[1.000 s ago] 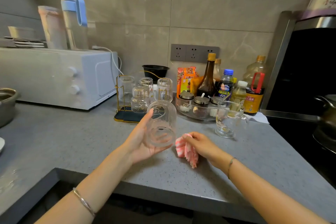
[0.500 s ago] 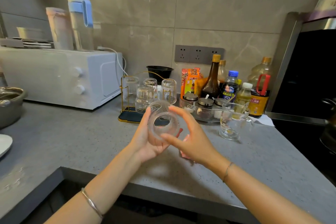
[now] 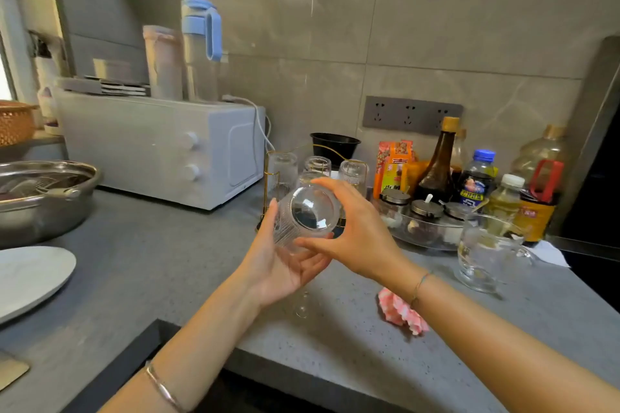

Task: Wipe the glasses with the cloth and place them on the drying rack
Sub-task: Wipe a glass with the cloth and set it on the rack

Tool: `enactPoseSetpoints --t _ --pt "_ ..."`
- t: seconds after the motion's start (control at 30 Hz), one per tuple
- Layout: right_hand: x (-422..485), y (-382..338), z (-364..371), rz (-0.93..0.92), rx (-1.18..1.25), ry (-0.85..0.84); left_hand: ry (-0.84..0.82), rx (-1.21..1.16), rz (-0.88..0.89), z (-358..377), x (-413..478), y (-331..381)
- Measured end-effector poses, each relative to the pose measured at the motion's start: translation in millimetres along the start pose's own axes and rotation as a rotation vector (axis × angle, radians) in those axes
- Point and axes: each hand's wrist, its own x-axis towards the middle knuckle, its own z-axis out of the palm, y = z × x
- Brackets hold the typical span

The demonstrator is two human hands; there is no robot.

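Note:
A clear ribbed glass (image 3: 307, 215) is held above the grey counter, tipped so its round base faces me. My left hand (image 3: 281, 261) cups it from below and the left side. My right hand (image 3: 355, 231) grips it around the base, fingers curled over the top and thumb underneath. The pink and white cloth (image 3: 401, 312) lies crumpled on the counter under my right wrist, in neither hand. Behind the glass stands the gold wire drying rack (image 3: 271, 178) with several glasses upside down on it. A clear glass mug (image 3: 486, 255) stands on the counter to the right.
A white microwave (image 3: 161, 147) is at the back left, with a steel pot (image 3: 43, 198) and a plate (image 3: 30, 278) to the left. Bottles and spice jars in a clear tray (image 3: 429, 231) crowd the back right. The counter edge steps in near me.
My right hand let go of the cloth, which now lies on the counter, and took hold of the glass. Both hands lifted the glass and turned its base toward me.

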Motion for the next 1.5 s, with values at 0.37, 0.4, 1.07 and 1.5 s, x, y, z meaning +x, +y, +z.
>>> enactPoseSetpoints --t 0.37,0.4,1.07,1.5 --pt "119.8 4.6 7.8 0.041 -0.012 -0.072 0.121 0.294 0.341 -21.1 26.1 77.6" --pt "129.3 7.0 9.2 0.047 -0.013 -0.086 0.111 0.291 0.348 -21.8 29.5 83.8" --pt "189.2 66.6 71.4 0.215 -0.105 -0.352 0.218 0.333 0.295 -70.7 88.5 110.3" --pt "188.4 72.8 80.4 0.206 -0.337 -0.468 0.222 0.247 0.222 -97.9 93.7 99.0"
